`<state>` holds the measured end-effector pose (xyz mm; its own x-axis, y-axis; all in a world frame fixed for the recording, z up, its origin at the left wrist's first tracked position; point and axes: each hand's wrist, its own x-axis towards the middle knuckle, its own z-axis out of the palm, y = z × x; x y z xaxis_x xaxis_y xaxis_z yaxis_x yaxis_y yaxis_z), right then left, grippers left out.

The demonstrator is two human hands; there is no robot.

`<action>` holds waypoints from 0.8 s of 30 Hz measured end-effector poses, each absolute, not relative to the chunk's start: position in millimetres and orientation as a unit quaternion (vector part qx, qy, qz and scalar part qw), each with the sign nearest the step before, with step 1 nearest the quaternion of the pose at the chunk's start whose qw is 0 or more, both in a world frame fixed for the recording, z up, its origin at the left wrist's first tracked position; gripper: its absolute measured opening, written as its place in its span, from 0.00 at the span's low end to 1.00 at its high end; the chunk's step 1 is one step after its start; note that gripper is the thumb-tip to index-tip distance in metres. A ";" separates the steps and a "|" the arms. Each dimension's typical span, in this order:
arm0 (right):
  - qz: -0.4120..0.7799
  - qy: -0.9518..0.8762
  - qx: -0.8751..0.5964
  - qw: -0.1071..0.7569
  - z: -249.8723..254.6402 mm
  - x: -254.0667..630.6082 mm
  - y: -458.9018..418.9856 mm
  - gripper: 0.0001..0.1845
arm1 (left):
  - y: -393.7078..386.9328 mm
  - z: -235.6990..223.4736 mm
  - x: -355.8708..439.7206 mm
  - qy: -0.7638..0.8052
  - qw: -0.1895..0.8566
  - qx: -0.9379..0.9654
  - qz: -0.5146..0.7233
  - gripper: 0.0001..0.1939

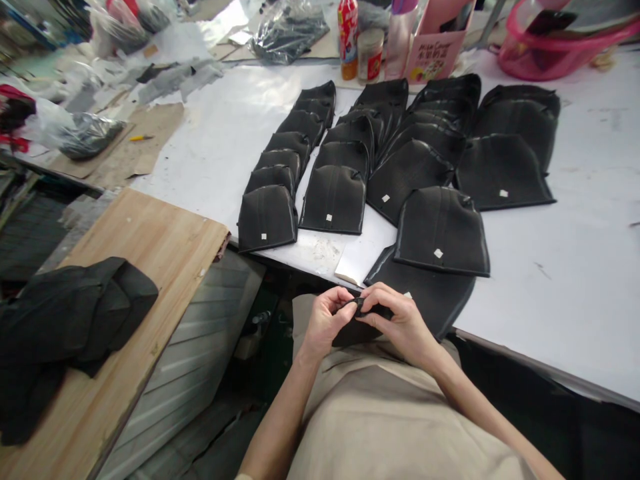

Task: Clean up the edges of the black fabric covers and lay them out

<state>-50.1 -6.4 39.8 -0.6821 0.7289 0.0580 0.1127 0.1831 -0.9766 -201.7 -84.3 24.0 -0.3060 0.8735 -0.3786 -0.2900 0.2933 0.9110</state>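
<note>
My left hand (326, 319) and my right hand (397, 319) meet at the table's front edge, close to my body. Thumbs and fingers of both are pinched on the edge of a black fabric piece (357, 333), which hangs below them. Just behind lies a flat black panel (445, 297), partly under another; whether it is one with the piece I hold, I cannot tell. Beyond it, a black sewn piece (440, 227) with a small white sticker rests on the table. Similar black pieces (334, 200) overlap in several rows farther back.
A white-topped table (565, 267) spreads ahead. Along its back stand a red-labelled bottle (348, 40), a glass jar (370, 57), a pink box (439, 43) and a pink basket (545, 50). On the left, dark cloth (80, 313) lies on a wooden board (150, 233).
</note>
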 end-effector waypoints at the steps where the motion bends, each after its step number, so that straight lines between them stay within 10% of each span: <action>1: 0.568 -0.719 -0.295 0.271 39.4 -50.0 -6.5 0.09 | -84.2 23.6 -201.5 0.600 0.537 0.244 0.541 0.08; 24: 0.617 -0.637 -0.387 0.253 32.5 -56.5 -3.1 0.08 | -83.3 34.3 -187.7 0.685 0.438 0.345 0.469 0.07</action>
